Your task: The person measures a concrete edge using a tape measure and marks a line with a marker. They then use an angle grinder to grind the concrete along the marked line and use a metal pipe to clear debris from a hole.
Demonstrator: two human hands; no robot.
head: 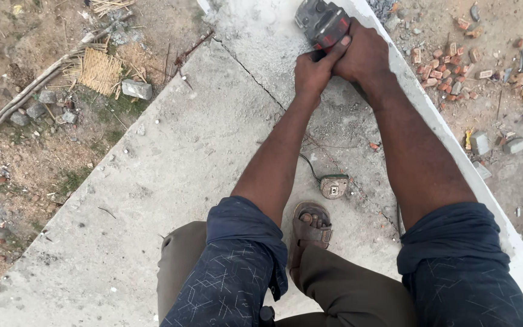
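Both hands grip a red-and-grey power tool at the far end of the concrete slab. Left hand clasps its rear; right hand wraps alongside, touching the left.

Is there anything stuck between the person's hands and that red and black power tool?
Nothing visible. Both the left hand and the right hand are wrapped straight around the power tool, which rests on the concrete slab. The small tape measure lies nearer the sandalled foot, well away from the grip.
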